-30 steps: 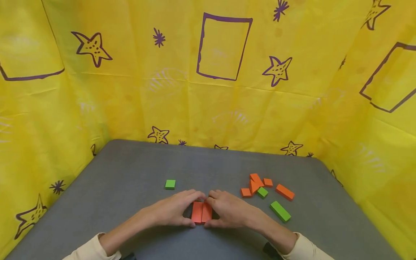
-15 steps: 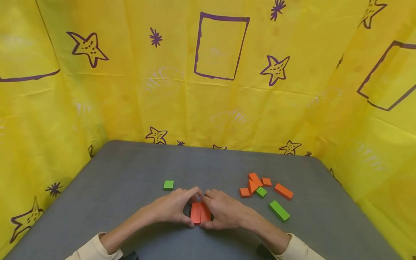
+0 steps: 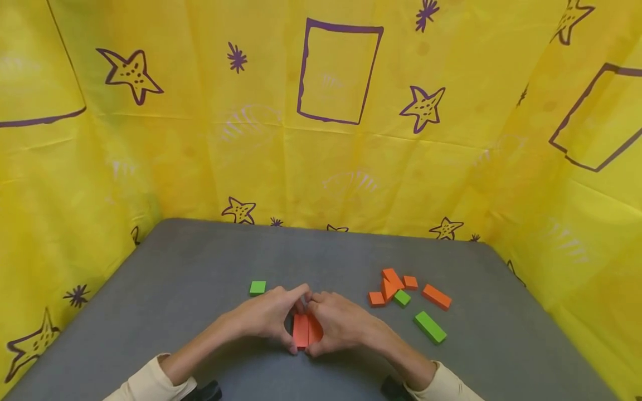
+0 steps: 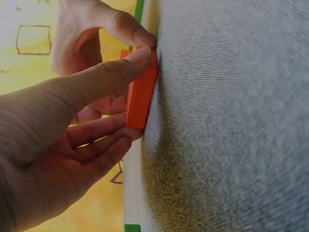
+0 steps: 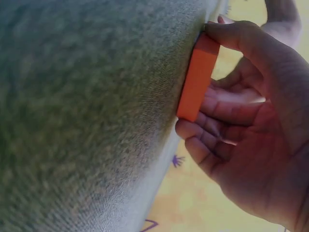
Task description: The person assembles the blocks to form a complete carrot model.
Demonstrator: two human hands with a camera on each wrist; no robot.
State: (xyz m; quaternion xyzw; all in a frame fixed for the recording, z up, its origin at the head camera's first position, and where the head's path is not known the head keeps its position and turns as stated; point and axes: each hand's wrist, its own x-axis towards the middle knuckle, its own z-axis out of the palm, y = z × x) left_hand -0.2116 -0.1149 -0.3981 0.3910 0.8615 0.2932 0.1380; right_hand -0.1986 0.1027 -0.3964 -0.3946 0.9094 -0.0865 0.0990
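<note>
Two orange blocks lie side by side on the grey table, their long sides together, between both hands in the head view. My left hand (image 3: 271, 316) pinches the left orange block (image 3: 300, 333), thumb at its near end and fingers at the far end. On the other side, my right hand (image 3: 341, 320) grips the right orange block (image 3: 314, 329) by its ends and partly covers it. Close to the table surface, the left wrist view shows the left block's side (image 4: 140, 99) and the right wrist view the right block's side (image 5: 198, 79).
A small green block (image 3: 258, 288) lies beyond the left hand. To the right are several orange pieces (image 3: 393, 277), another small green block (image 3: 402, 298), a long orange block (image 3: 436, 297) and a long green block (image 3: 429, 327). Yellow patterned cloth (image 3: 341, 167) surrounds the table (image 3: 210, 250).
The right hand has closed in over the right block, covering more of it, and its thumb has come nearer the left thumb. The head view has shifted slightly; the loose blocks stay put.
</note>
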